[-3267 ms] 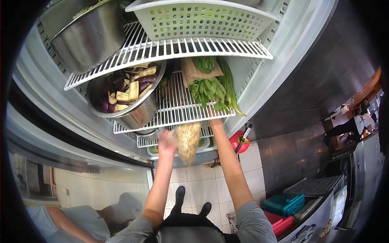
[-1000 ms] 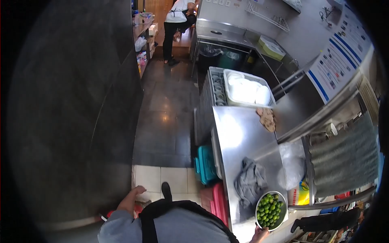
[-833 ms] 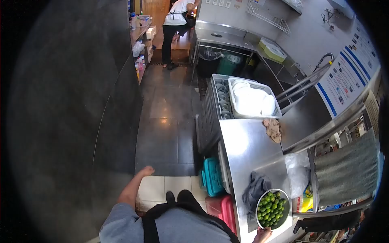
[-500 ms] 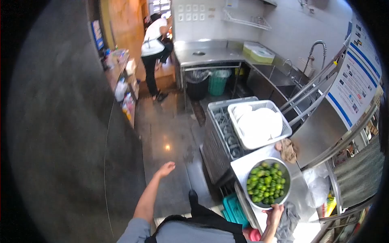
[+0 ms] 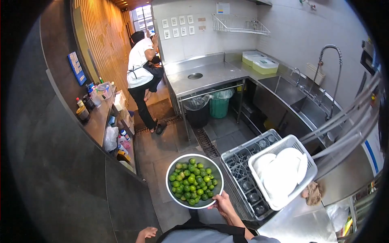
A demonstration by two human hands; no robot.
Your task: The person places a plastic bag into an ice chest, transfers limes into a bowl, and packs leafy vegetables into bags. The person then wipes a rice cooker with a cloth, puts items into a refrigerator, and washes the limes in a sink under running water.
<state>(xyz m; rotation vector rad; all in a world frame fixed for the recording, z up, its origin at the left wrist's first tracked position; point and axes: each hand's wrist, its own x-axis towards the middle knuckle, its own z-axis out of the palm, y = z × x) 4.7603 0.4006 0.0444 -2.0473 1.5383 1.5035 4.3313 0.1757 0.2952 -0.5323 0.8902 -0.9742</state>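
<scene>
A round metal bowl [image 5: 172, 195] full of small green limes [image 5: 192, 179] is up in the air in front of my body, over the floor. My right hand [image 5: 222, 203] grips its rim at the lower right, thumb on top and the other fingers partly hidden beneath. At the bottom of the view, below the bowl and apart from it, my left hand [image 5: 148, 232] hangs with loosely bent fingers and holds nothing.
To the right, a white basket of plates [image 5: 312, 168] rests on a rack of glasses [image 5: 233, 156] beside a steel counter [image 5: 298, 220]. A brown cloth [image 5: 313, 193] lies near it. Ahead stands a co-worker [image 5: 139, 60] at the doorway. A shelf [image 5: 95, 121] with bottles lines the left.
The bowl has been lifted off the counter by my right hand and carried left over the floor. My left hand has dropped lower. The view has turned and moved forward.
</scene>
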